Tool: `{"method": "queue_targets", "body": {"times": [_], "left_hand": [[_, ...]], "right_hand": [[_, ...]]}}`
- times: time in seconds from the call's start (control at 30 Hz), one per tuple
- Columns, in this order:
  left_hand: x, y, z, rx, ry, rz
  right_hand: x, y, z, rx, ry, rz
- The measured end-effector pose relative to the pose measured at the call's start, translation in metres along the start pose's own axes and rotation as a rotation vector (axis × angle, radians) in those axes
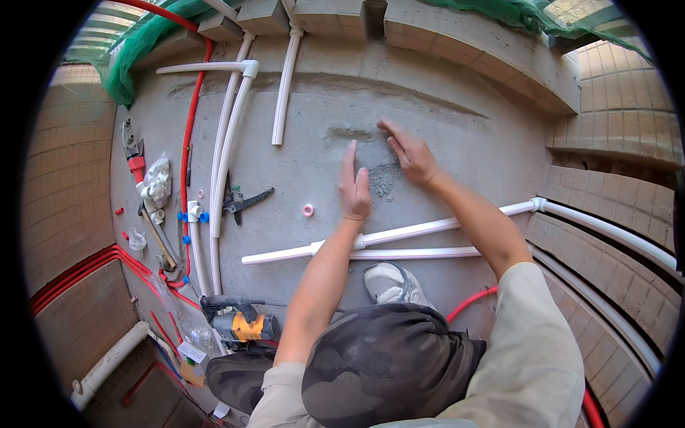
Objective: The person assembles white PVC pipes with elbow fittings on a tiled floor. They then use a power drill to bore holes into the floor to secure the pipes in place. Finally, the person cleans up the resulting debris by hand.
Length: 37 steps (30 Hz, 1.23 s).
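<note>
1. You are holding your left hand (353, 187) flat and open, fingers straight and together, its edge resting on the grey concrete floor (457, 135); it is gripping nothing.
2. You are keeping your right hand (408, 153) open too, fingers spread slightly and pressing down on the floor, with nothing in it.
3. A small pile of loose grey cement dust (384, 178) is lying between your two hands, just beside the right palm and close to the left fingers.
4. A small pink and white plastic ring (307, 210) is sitting on the floor to the left of your left hand, near it but apart.
5. Two long white plastic pipes (399, 242) are running across under your forearms, just behind your wrists.
6. A pair of black-handled pipe cutters (242, 202) is lying further left of the ring, beside more white pipes standing lengthwise.
7. A yellow and black power tool (239, 322) is resting well behind your left hand, near your left elbow.
8. Your grey shoe (389, 283) is planted below the pipes, between your arms.
</note>
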<state>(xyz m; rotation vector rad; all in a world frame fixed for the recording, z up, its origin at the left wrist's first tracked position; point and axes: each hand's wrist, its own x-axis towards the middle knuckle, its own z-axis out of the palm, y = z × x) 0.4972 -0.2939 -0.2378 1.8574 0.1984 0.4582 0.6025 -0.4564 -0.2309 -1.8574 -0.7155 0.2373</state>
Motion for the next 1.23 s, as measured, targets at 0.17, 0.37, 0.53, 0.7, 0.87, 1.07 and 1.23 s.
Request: {"method": "queue_targets", "body": {"times": [0.17, 0.37, 0.53, 0.7, 0.87, 1.07, 1.23], "left_hand": [[-0.014, 0.013, 0.013, 0.082, -0.222, 0.015], [-0.015, 0.013, 0.015, 0.038, -0.022, -0.063], [-0.022, 0.020, 0.032, -0.092, 0.013, -0.169], [-0.021, 0.066, 0.069, -0.777, 0.205, -0.421], [-0.003, 0.107, 0.074, -0.839, 0.193, -0.314], [0.041, 0.165, -0.024, -0.561, -0.028, -0.092], [0.009, 0.201, -0.216, -0.005, -0.297, -0.392]], "right_hand": [[-0.004, 0.010, 0.015, -0.095, -0.082, -0.098], [0.013, 0.005, 0.010, 0.049, 0.049, 0.062], [-0.015, -0.009, 0.051, -0.006, 0.058, -0.009], [-0.036, -0.011, 0.057, 1.058, 0.442, 0.504], [-0.028, -0.021, 0.034, 1.777, 0.617, 0.440], [0.026, -0.066, 0.034, 2.179, 0.403, 0.383], [0.058, -0.129, 0.075, 2.359, 0.021, 0.705]]}}
